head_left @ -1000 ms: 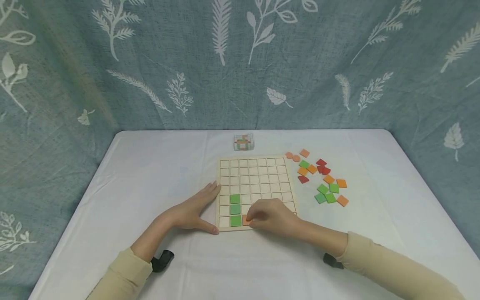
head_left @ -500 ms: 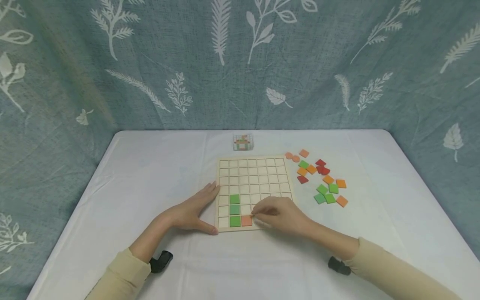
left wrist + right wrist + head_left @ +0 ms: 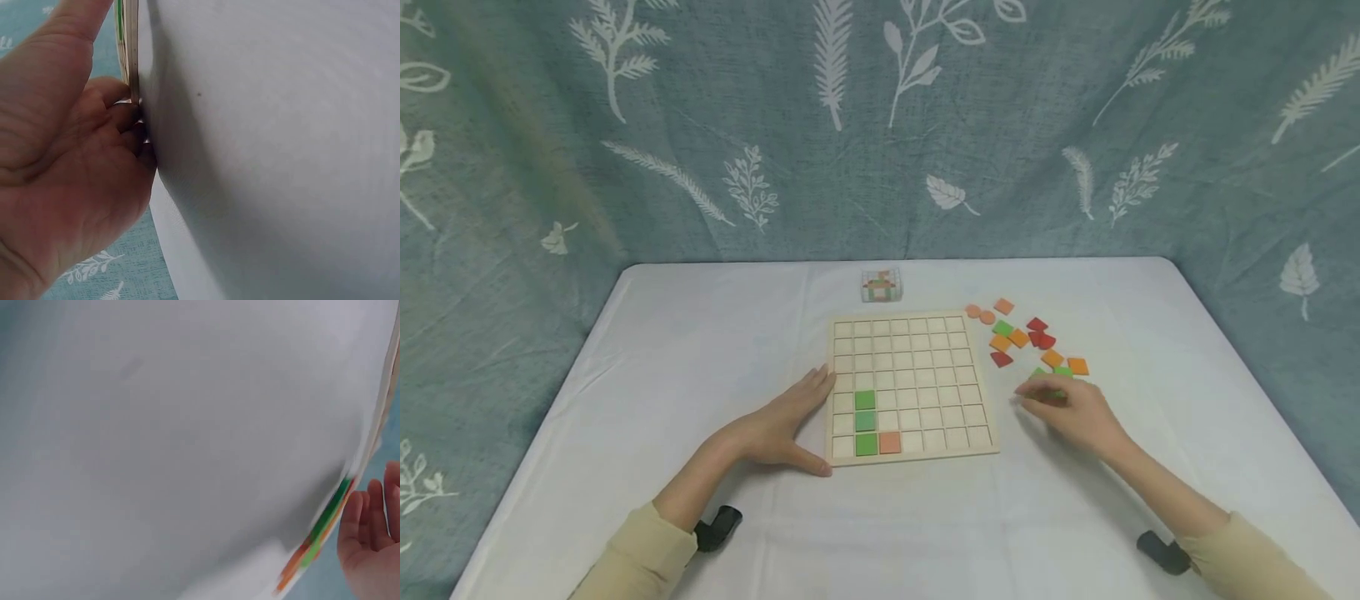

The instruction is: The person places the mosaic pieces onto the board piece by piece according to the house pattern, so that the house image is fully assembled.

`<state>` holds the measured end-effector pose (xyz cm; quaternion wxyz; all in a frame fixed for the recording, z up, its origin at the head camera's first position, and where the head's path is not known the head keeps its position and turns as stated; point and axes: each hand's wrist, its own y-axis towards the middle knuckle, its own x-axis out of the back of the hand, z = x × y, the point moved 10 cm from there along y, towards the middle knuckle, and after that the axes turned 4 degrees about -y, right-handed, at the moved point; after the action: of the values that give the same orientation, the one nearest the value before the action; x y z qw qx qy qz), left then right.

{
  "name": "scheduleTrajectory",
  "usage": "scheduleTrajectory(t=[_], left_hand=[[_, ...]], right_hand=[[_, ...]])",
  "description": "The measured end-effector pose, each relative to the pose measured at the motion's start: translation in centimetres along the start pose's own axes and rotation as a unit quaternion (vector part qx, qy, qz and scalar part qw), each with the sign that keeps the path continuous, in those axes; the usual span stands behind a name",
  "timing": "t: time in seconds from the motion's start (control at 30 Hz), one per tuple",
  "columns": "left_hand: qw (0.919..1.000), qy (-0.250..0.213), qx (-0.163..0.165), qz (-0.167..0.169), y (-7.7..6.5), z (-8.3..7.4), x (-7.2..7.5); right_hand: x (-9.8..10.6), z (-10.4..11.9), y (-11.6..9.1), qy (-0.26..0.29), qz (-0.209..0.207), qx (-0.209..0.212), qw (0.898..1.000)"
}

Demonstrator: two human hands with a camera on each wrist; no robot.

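Observation:
A wooden grid board lies flat on the white table. Three green square tiles fill a column near its lower left, and a salmon square tile sits beside the lowest one. My left hand rests at the board's left edge, fingers and thumb spread along it; the left wrist view shows the fingers against the board's side. Over the loose green tiles to the right hovers my right hand, partly hiding them. No tile shows between its loosely bent fingers.
Several loose pieces lie right of the board: orange squares, red pieces and salmon discs. Behind the board lies a small pattern card. A patterned teal curtain hangs behind the table.
My right hand has left the salmon tile in the bottom row and moved right, to the loose green tiles. My left hand stays at the board's edge.

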<state>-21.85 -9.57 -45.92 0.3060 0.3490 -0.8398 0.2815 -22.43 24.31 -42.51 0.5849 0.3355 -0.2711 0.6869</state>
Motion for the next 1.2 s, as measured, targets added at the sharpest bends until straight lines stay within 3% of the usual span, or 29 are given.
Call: scheduleTrajectory(t=[0.23, 0.4, 0.63, 0.9, 1.2], left_hand=[[1.0, 0.003, 0.002, -0.004, 0.0, 0.1, 0.1], [1.0, 0.003, 0.002, -0.004, -0.1, 0.2, 0.2], [1.0, -0.003, 0.007, -0.005, -0.3, 0.0, 0.3], [1.0, -0.003, 0.003, -0.004, -0.4, 0.0, 0.4], [0.9999, -0.002, -0.013, -0.005, -0.3, 0.0, 0.5]], right_hand=[[3.9, -4.2, -1.7, -0.045, -0.038, -0.044, 0.997], [4.1, -5.9, -2.0, -0.057, -0.023, -0.077, 0.995], [4.4, -6.3, -1.7, -0.073, -0.033, -0.07, 0.994], [2.9, -3.2, -1.2, 0.016, -0.025, -0.059, 0.998], [-3.2, 3.7, 0.5, 0.106, 0.055, 0.001, 0.993]])
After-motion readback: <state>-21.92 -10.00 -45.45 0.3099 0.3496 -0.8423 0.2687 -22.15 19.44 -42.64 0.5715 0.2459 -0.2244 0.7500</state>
